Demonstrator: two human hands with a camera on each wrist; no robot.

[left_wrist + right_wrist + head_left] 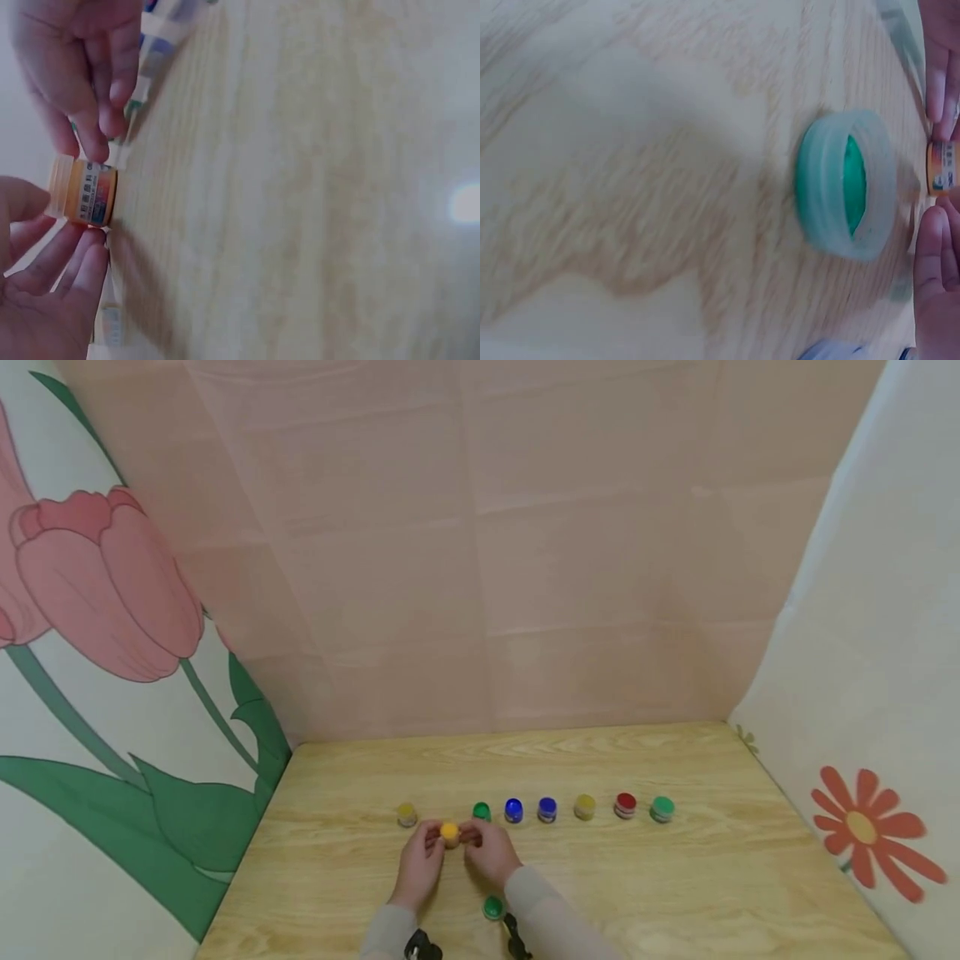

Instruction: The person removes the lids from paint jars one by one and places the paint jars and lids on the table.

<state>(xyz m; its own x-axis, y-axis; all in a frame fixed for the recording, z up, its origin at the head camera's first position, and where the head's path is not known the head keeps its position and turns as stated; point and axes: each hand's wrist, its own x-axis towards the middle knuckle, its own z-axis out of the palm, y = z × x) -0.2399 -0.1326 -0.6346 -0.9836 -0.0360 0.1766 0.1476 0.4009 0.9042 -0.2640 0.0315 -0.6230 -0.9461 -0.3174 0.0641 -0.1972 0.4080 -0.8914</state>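
A small orange paint jar (pixel 91 193) with a translucent lid is held between both hands just above the wooden table. In the left wrist view my left hand (pixel 56 292) grips it from below, thumb at the lid and fingers along the side. My right hand (pixel 491 852) touches the jar's other side with its fingertips; part of its thumb is hidden. On the table near the right wrist is a round green lid (pixel 821 187) with a translucent rim and green inside. A green jar (pixel 481 811) stands just beyond the right hand.
A row of jars crosses the table (pixel 720 877): a yellow jar (pixel 407 814) left of the hands, and blue jars (pixel 513 811), another yellow jar (pixel 585 807), a red jar (pixel 625 806) and another green jar (pixel 662 809) to the right. Cloth walls (pixel 480 568) surround the table.
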